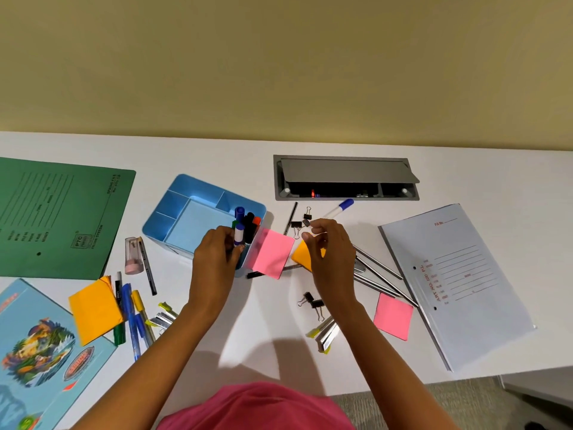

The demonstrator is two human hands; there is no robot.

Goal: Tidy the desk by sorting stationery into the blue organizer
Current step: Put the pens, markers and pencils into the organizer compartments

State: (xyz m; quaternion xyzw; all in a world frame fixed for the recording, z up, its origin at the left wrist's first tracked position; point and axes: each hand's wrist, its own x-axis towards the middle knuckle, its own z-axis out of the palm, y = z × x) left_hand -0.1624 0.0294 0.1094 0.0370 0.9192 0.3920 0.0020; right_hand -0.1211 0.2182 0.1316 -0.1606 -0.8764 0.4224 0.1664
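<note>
The blue organizer (173, 212) stands at the desk's middle, with several markers upright in its near right compartment. My left hand (214, 256) is closed around a white marker with a blue cap (238, 232) at that compartment. My right hand (328, 252) hovers to the right, pinching a small binder clip (306, 222) between thumb and fingers. A pink sticky pad (273, 254) leans against the organizer, and an orange sticky pad (302, 254) lies partly under my right hand.
Left: a green folder (59, 218), a picture notebook (34, 352), an orange pad (94, 308), loose pens (136, 321), a sharpener (133, 256). Right: a white file (459, 283), metal file strips (381, 274), a pink pad (393, 316), binder clips (313, 304), a blue-capped marker (339, 207), a cable hatch (344, 178).
</note>
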